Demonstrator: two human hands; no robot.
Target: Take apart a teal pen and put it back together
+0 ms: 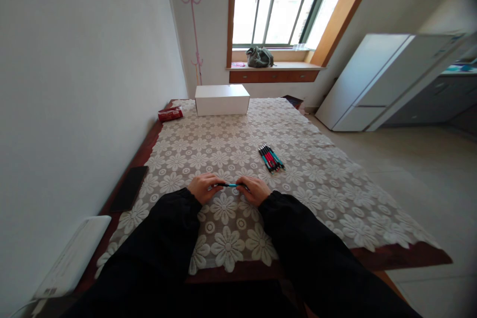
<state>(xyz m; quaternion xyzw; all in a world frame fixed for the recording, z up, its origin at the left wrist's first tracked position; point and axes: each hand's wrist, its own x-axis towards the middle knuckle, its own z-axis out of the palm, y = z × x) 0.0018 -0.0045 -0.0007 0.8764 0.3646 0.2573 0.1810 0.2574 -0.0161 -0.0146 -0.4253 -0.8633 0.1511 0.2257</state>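
Observation:
Between my two hands a pen [231, 185] with a black and turquoise barrel lies sideways, just above or on the lace tablecloth [224, 208]. The fingers of my left hand [205, 188] pinch its black end. My right hand [254, 190] grips the turquoise end, and its fingertips hide that tip. Beyond my right hand, a row of several pens [271, 158] in turquoise, red and black rests side by side on the cloth.
A white box [222, 100] stands at the table's far end, with a red packet [170, 114] to its left. A black phone [129, 189] and a white device [74, 256] with a cable lie along the left edge by the wall.

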